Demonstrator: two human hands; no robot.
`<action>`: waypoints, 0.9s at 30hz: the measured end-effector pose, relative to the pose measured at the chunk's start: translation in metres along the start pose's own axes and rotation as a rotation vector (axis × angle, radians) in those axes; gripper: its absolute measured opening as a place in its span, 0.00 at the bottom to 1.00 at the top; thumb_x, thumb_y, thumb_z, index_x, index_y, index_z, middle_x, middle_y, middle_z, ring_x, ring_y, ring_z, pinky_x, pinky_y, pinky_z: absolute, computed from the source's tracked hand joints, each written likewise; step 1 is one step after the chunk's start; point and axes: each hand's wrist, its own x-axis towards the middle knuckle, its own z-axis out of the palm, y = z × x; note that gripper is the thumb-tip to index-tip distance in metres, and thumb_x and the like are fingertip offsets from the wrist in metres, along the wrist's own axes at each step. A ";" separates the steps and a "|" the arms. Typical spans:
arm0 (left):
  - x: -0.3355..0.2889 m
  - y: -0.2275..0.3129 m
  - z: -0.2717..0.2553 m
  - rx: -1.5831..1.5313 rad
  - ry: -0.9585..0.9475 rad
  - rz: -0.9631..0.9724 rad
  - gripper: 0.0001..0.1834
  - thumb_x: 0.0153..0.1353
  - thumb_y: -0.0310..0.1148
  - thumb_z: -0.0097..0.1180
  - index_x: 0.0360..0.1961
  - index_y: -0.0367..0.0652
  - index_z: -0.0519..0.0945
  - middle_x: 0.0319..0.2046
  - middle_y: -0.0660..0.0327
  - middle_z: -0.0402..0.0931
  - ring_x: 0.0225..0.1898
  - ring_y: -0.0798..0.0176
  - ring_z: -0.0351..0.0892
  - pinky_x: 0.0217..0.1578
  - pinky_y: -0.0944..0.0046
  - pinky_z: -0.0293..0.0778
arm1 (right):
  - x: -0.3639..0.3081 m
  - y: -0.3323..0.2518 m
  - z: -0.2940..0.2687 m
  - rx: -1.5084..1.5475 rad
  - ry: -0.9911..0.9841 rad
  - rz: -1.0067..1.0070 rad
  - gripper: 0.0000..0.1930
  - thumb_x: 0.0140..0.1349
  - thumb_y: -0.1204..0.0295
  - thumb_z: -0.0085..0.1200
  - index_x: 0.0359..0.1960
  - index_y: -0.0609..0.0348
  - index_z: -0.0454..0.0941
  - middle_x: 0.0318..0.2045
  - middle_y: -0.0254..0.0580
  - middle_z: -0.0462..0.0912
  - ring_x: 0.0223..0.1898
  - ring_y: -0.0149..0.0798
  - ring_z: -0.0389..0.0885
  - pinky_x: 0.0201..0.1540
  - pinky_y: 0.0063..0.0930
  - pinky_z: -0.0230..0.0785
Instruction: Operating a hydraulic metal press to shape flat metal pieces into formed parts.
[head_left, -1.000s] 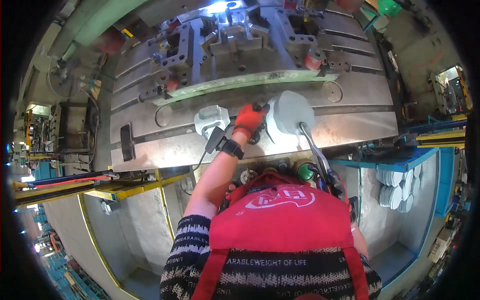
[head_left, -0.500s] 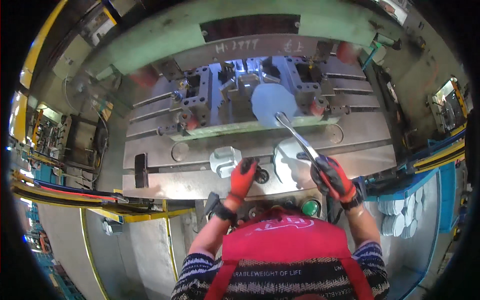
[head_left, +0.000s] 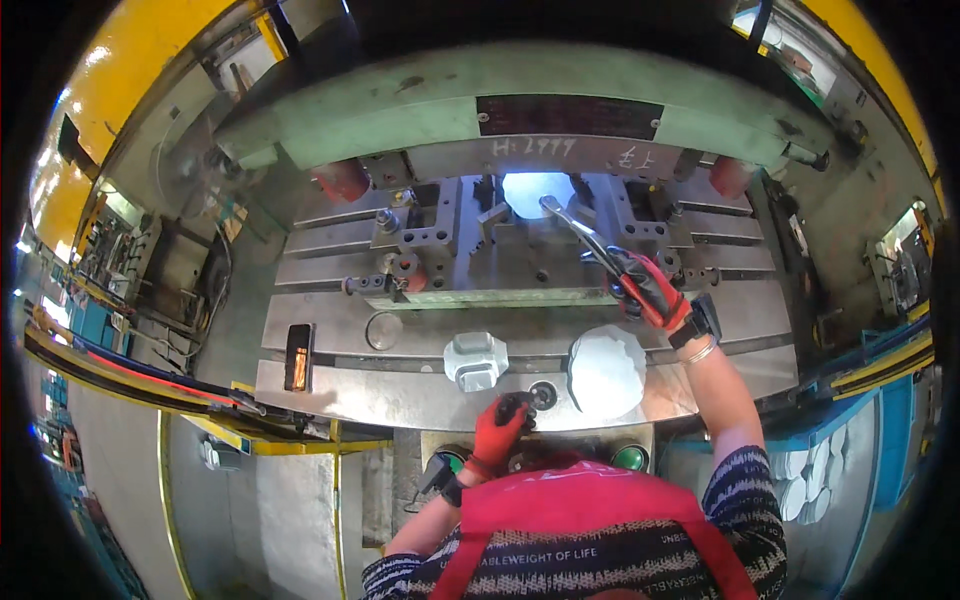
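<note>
My right hand [head_left: 650,290], in a red and black glove, grips long metal tongs [head_left: 590,243]. Their far end meets a flat, pale, round metal blank [head_left: 535,192], which is over the lit middle of the press die [head_left: 500,265]. At the front edge of the press table, my left hand [head_left: 503,422] is low with its gloved fingers curled in. It is beside a round black fitting [head_left: 541,393]; whether anything is in its fingers cannot be made out. Nearby lie a shaped metal part [head_left: 475,360] and flat pale blanks [head_left: 608,372].
The green upper press beam [head_left: 400,105] spans above the die. A phone [head_left: 297,357] lies at the table's left. Green buttons [head_left: 628,458] are below the front edge. More blanks [head_left: 805,485] fill a blue-edged bin at lower right; a yellow rail [head_left: 130,385] runs at left.
My right hand has pushed forward, carrying the blank on the tongs deeper over the die. My left hand stays by the front edge. The view has shifted, with more of the press beam showing.
</note>
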 end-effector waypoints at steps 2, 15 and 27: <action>-0.001 0.001 0.002 -0.025 0.013 -0.032 0.11 0.59 0.28 0.55 0.43 0.37 0.76 0.30 0.62 0.79 0.30 0.72 0.78 0.31 0.70 0.75 | 0.007 -0.008 -0.007 0.091 -0.175 0.080 0.19 0.62 0.59 0.52 0.51 0.51 0.70 0.27 0.26 0.72 0.25 0.19 0.69 0.21 0.16 0.64; -0.004 0.006 0.011 -0.008 -0.020 -0.051 0.13 0.59 0.29 0.55 0.46 0.40 0.76 0.33 0.64 0.78 0.32 0.73 0.76 0.32 0.71 0.74 | 0.013 0.001 0.014 0.142 -0.116 0.089 0.12 0.64 0.59 0.48 0.39 0.53 0.72 0.22 0.29 0.71 0.17 0.23 0.67 0.16 0.18 0.59; -0.055 0.021 -0.070 -0.033 0.673 0.337 0.18 0.61 0.29 0.53 0.53 0.36 0.71 0.47 0.58 0.74 0.48 0.66 0.72 0.50 0.66 0.69 | -0.167 0.066 0.057 0.204 0.529 -0.081 0.22 0.66 0.62 0.43 0.60 0.56 0.65 0.17 0.25 0.65 0.15 0.21 0.61 0.15 0.17 0.55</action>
